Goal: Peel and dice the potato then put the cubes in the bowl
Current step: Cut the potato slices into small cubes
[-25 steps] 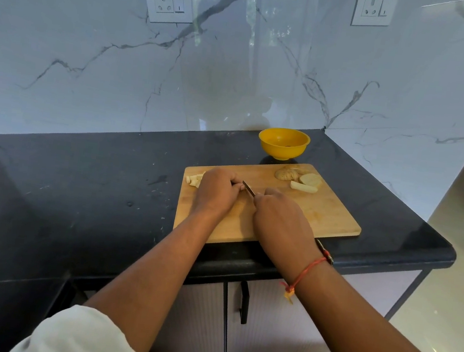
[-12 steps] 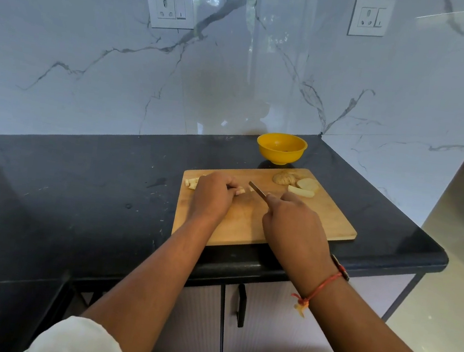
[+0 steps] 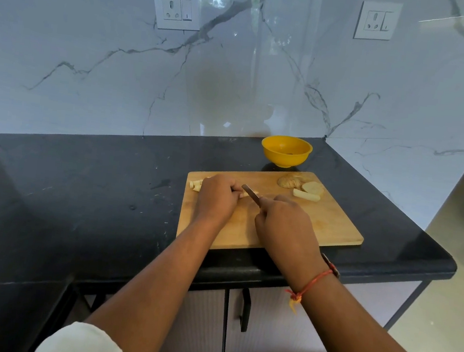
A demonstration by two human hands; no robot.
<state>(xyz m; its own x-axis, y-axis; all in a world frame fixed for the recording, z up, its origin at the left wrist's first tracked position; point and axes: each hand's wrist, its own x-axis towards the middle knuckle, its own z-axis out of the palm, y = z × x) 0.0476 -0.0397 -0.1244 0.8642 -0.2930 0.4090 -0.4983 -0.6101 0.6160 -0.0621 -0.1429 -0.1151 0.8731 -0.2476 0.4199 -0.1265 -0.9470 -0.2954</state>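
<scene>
A rectangular pale wooden cutting board (image 3: 306, 222) lies on the black stone counter (image 3: 79, 187), toward its right end, with the board's near edge close to the counter's front edge. At the board's far left corner the left hand (image 3: 216, 197) rests palm down, its fingers (image 3: 233, 189) curled over pale peeled potato strips (image 3: 196, 185) and holding them against the wood. A few cut ends show past the hand at the board's left edge. The right hand (image 3: 286, 225) sits just beside it, fingers wrapped tightly round the handle of a small knife (image 3: 250, 193). The knife's narrow blade points away and to the left, its tip right by the left fingers. Whether the edge touches the potato cannot be told. At the board's far right corner lie a brownish heap of potato peel (image 3: 289, 180), a pale round potato slice (image 3: 313, 188) and a pale potato wedge (image 3: 306, 196), close together. A round yellow bowl (image 3: 285, 150) stands on the counter just beyond the board's far edge, near the counter's back edge. A red thread bracelet (image 3: 311, 284) circles the right wrist. Two white socket plates (image 3: 177, 9) are set in the white marble wall (image 3: 92, 73) behind.
</scene>
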